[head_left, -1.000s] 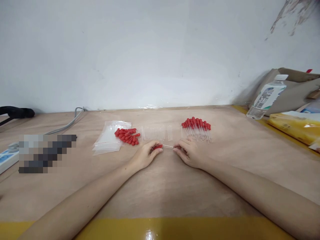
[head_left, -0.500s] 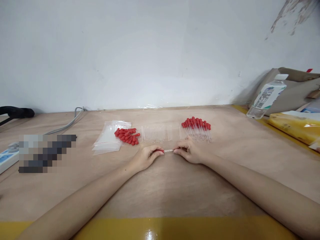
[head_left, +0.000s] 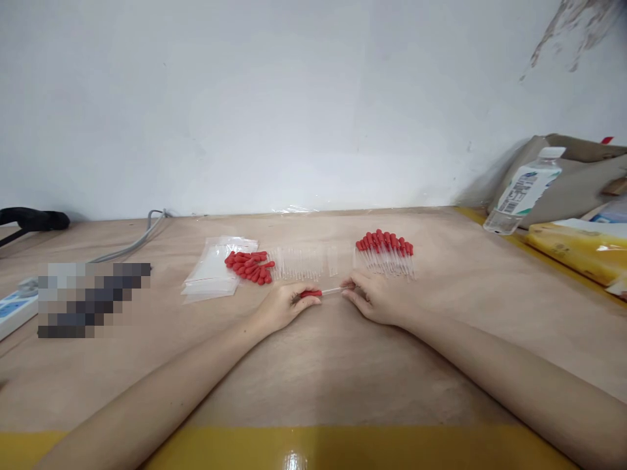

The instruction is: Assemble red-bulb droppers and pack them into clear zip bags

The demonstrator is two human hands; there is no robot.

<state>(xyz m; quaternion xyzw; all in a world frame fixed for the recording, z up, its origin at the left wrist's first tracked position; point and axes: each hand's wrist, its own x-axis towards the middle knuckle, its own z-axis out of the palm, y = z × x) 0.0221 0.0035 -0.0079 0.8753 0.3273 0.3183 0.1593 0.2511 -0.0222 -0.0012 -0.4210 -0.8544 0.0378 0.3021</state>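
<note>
My left hand [head_left: 287, 305] is closed round the red rubber bulb [head_left: 311, 294] of a dropper, with the bulb showing between thumb and fingers. From the bulb a thin clear tube [head_left: 331, 291] runs right, tilted slightly up. My right hand [head_left: 372, 297] has the tube's far end between thumb and fingertips, which hide the tip. Just beyond my hands lie a pile of loose red bulbs [head_left: 249, 266] and a row of clear tubes [head_left: 298, 262]. Behind my right hand is a bunch of droppers [head_left: 385, 251] with red bulbs fitted.
Clear zip bags [head_left: 208, 271] lie stacked left of the loose bulbs. A power strip [head_left: 17, 310] with a grey cable [head_left: 130, 248] is at the far left. At the right stand a plastic bottle [head_left: 524, 192], a grey-brown bag [head_left: 578, 176] and a yellow packet [head_left: 578, 245].
More of the red bulb shows, as my left thumb and fingers have loosened and spread. The clear tube has tilted up slightly at its right end. My right fingertips have parted a little.
</note>
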